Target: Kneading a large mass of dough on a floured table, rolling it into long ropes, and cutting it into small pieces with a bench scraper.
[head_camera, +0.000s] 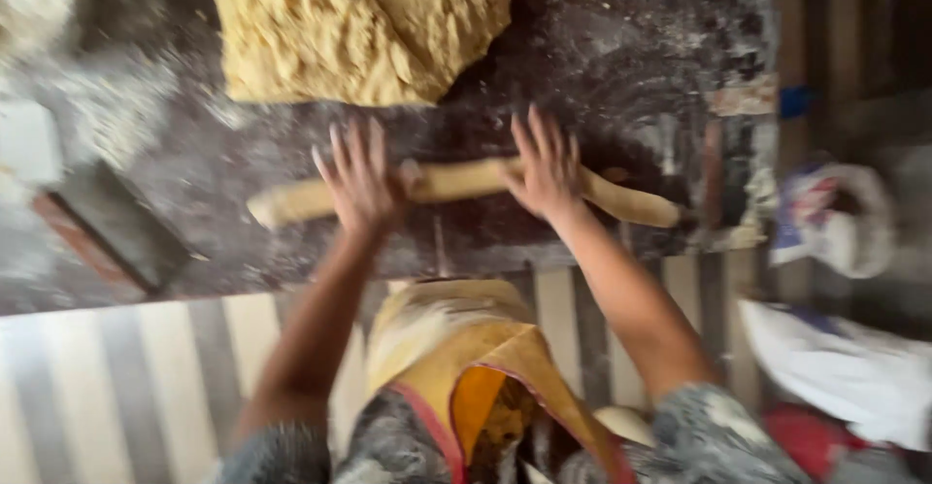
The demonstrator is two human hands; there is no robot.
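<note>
**Both hands flat on a long dough rope**

A long rope of pale dough [456,185] lies on the dark, flour-dusted counter [621,66]. Its long axis runs almost straight across the view, left to right, with the right end sitting slightly nearer the person than the middle. The left end points toward a dark scraper-like tool [116,232] near the counter's left edge; the right end points toward the counter's right edge.

The left hand [361,185] rests palm down on the rope left of its middle, fingers spread wide and aimed away from the person. The right hand [546,168] lies palm down on the rope right of its middle, fingers likewise splayed. Neither hand grips or pinches; both press flat on top. A stretch of rope shows between them.

Beyond the rope, well apart from it, sits a large rough mass of yellow dough [354,28]. Off the counter's right side lie a white bag [835,217] and white cloth [845,367]. The picture is motion-blurred.
</note>
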